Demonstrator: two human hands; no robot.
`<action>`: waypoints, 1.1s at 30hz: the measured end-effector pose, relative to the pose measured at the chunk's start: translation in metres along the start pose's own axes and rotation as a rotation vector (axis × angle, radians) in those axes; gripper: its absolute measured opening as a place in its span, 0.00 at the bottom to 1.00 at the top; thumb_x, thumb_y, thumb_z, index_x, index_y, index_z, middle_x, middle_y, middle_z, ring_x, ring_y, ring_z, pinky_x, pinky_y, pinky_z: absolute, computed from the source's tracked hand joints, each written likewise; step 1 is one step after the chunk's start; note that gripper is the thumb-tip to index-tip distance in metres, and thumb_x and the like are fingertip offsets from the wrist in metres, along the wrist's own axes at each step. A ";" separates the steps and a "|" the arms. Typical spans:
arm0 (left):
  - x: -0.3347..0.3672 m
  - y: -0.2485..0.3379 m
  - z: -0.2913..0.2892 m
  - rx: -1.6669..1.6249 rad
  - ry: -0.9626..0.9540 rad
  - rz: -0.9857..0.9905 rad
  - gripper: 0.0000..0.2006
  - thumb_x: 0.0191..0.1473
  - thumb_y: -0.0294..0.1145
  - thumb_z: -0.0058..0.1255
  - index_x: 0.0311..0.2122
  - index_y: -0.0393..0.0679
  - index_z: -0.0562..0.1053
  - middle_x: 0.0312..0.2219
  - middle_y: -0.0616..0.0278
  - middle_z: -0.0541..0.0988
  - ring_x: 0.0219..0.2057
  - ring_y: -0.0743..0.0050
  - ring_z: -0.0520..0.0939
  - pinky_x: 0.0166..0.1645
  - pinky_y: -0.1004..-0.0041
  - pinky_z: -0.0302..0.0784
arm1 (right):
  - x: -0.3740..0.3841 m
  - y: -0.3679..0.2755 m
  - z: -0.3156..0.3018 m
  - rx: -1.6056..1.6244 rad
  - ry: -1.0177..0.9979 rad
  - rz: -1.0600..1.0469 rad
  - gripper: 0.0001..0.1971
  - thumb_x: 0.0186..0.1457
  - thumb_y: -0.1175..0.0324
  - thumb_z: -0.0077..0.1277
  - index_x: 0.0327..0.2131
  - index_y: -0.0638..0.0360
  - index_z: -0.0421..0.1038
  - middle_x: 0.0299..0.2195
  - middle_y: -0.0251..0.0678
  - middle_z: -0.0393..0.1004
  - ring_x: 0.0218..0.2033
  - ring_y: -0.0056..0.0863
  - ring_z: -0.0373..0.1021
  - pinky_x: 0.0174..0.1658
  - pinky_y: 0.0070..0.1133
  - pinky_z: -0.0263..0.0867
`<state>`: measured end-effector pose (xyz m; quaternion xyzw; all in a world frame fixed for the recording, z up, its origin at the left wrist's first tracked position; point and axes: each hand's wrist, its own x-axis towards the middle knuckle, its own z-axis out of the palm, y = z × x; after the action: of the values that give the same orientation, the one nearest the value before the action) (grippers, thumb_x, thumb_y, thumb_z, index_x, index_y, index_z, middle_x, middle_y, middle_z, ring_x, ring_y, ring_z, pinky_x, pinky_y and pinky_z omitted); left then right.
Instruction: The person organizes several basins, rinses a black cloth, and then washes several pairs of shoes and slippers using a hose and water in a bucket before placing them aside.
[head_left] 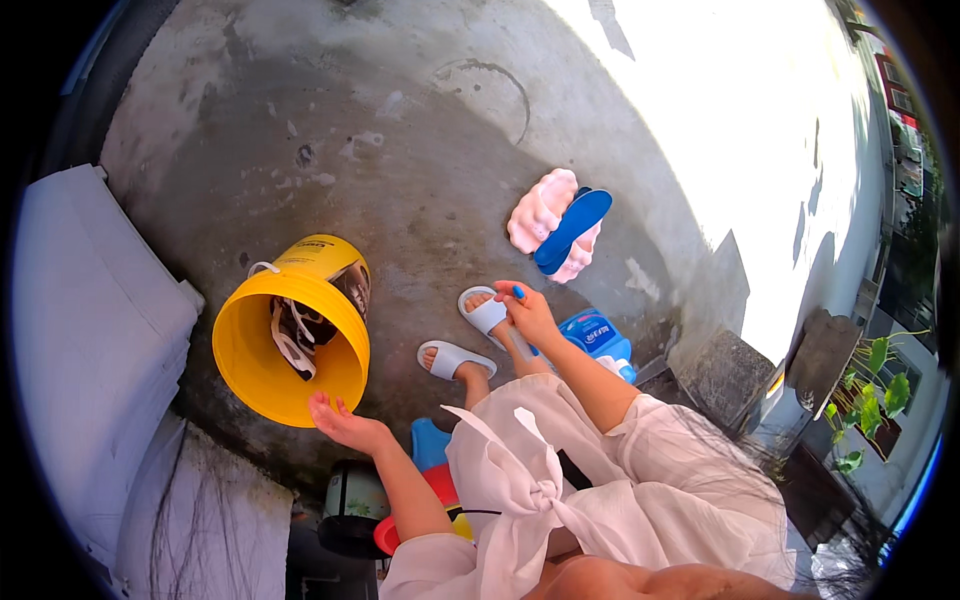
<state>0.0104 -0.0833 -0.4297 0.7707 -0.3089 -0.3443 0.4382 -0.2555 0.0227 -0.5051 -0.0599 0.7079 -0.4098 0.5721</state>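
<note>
A large yellow bucket (pixel 232 345) is at my left, tilted with its mouth toward me. Inside lies a black and white shoe (pixel 297 335); whether there is a second one I cannot tell. My left hand (pixel 350 425) is beside the bucket's near rim, palm up and fingers stretched out, holding nothing. Whether it touches the rim is unclear. In front of my body, my right hand (pixel 530 312) is closed around a slim handle (pixel 518 292) with a blue end; the rest of that tool is mostly hidden by the hand and forearm.
Pink bumpy slippers (pixel 540 212) lie ahead with blue insoles (pixel 575 230) on them. A blue bottle (pixel 596 335) stands by my right forearm. Red and blue plastic things (pixel 430 445) and a lidded pot (pixel 353 500) are near my left forearm. A white-covered block (pixel 105 350) borders the left.
</note>
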 end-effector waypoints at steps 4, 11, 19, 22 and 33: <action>-0.038 -0.041 0.071 0.323 -0.239 0.527 0.12 0.55 0.33 0.38 0.42 0.37 0.65 0.42 0.53 0.68 0.46 0.61 0.66 0.54 0.61 0.55 | 0.103 0.121 -0.142 -0.073 0.837 -0.076 0.16 0.48 0.59 0.50 0.30 0.66 0.71 0.22 0.36 0.72 0.17 0.20 0.64 0.21 0.18 0.60; -0.067 -0.107 0.212 0.462 -0.565 0.952 0.13 0.47 0.27 0.44 0.41 0.39 0.66 0.42 0.53 0.69 0.50 0.54 0.65 0.57 0.53 0.49 | 0.153 0.138 -0.134 -0.492 0.936 0.445 0.37 0.36 0.41 0.54 0.43 0.61 0.61 0.34 0.46 0.72 0.39 0.42 0.68 0.40 0.33 0.63; -0.170 -0.229 0.350 0.547 -1.322 1.270 0.16 0.46 0.28 0.42 0.44 0.40 0.67 0.42 0.55 0.70 0.56 0.56 0.58 0.59 0.53 0.46 | 0.167 0.151 -0.177 -0.466 0.469 0.425 0.30 0.41 0.51 0.55 0.39 0.68 0.64 0.24 0.42 0.72 0.23 0.33 0.71 0.23 0.24 0.64; -0.174 -0.247 0.362 0.825 -1.344 1.360 0.12 0.47 0.29 0.39 0.37 0.40 0.71 0.36 0.57 0.73 0.50 0.60 0.65 0.60 0.53 0.42 | 0.177 0.132 -0.183 -0.021 0.288 0.534 0.23 0.47 0.55 0.52 0.33 0.72 0.66 0.16 0.41 0.71 0.18 0.30 0.72 0.17 0.21 0.63; -0.181 -0.213 0.284 0.621 -1.226 1.163 0.03 0.42 0.27 0.45 0.25 0.44 0.71 0.21 0.61 0.71 0.32 0.66 0.72 0.56 0.59 0.54 | 0.110 0.107 -0.154 -0.023 0.620 0.111 0.14 0.48 0.74 0.48 0.39 0.60 0.59 0.12 0.33 0.67 0.07 0.17 0.60 0.09 0.15 0.56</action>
<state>-0.2834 0.0171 -0.6796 0.2574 -0.9089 -0.3198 0.0735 -0.3834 0.1112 -0.6569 0.1000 0.8554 -0.3686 0.3498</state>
